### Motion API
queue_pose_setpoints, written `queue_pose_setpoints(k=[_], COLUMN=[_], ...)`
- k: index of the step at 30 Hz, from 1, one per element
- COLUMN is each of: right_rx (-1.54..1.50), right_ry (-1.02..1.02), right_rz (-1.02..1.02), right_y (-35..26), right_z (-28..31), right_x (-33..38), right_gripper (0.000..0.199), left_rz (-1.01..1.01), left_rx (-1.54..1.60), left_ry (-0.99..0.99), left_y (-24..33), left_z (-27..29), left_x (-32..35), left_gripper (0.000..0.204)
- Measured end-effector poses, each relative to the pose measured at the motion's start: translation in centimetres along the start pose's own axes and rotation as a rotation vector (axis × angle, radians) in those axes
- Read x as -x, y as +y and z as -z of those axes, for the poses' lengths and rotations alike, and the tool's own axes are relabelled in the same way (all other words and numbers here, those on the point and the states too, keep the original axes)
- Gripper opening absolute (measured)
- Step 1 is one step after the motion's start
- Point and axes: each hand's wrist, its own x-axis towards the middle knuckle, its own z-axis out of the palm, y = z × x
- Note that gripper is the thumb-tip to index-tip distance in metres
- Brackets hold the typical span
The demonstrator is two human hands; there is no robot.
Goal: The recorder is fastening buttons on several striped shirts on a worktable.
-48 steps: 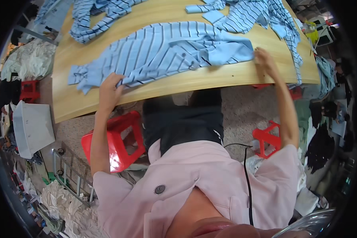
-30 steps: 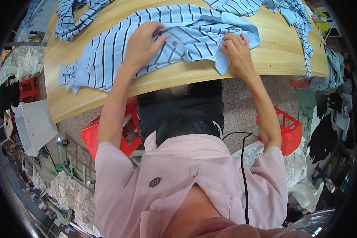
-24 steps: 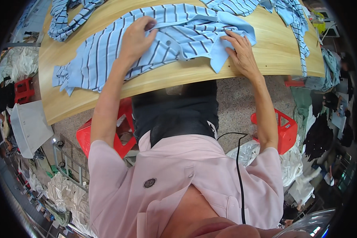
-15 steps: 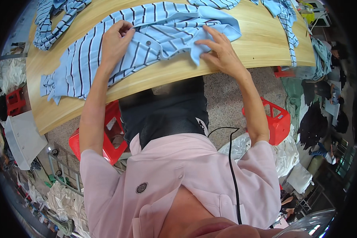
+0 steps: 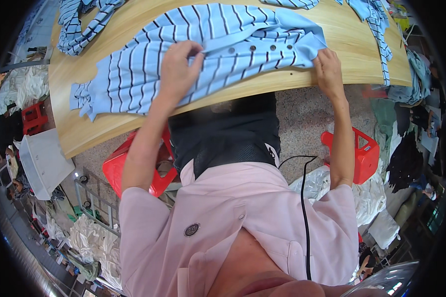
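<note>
A light blue knit shirt (image 5: 148,74) with dark and white stripes lies lengthwise across the wooden table. Its collar is at the right, and several dark buttons show along the front opening. My left hand (image 5: 179,69) is closed at the middle of the shirt, thumb and fingers pinching the edge of the button band. At the right end my right hand (image 5: 328,70) grips the tip of the collar (image 5: 309,47), with its fingers pressed together. Between the two hands the front lies stretched out fairly straight.
More striped blue garments lie on the table (image 5: 91,136): one at the far left (image 5: 79,34), one at the right (image 5: 379,34). Below the table edge stand red plastic stools (image 5: 118,166) on both sides. A white bin (image 5: 47,163) stands at the left, and a black cable (image 5: 305,213) hangs before me.
My right hand has gone from open fingers on the shirt front to gripping the collar tip, drawn to the right. The front is straighter, with more buttons showing.
</note>
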Motion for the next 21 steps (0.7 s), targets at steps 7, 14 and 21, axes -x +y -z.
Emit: queue_pose_setpoints(k=[7,14,21], right_rx=[0.165,-0.212,-0.271], right_ry=[0.315,0.059,0.142], right_rz=[-0.071,0.357,0.417], right_y=[-9.3,-20.8,-20.7], right_z=[1.3,-6.3,-12.4], right_x=[-3.2,-4.5,-4.1], right_gripper=[0.028,0.014,0.014], left_rz=[0.015,-0.136,-0.126], left_rx=[0.008,-0.021,-0.098], left_ry=[0.185,0.180,0.136], left_y=[0.9,1.4,-0.8], left_z=[-1.9,-2.7,-3.0], left_x=[0.9,0.5,1.9], left_gripper=[0.023,0.020,0.012])
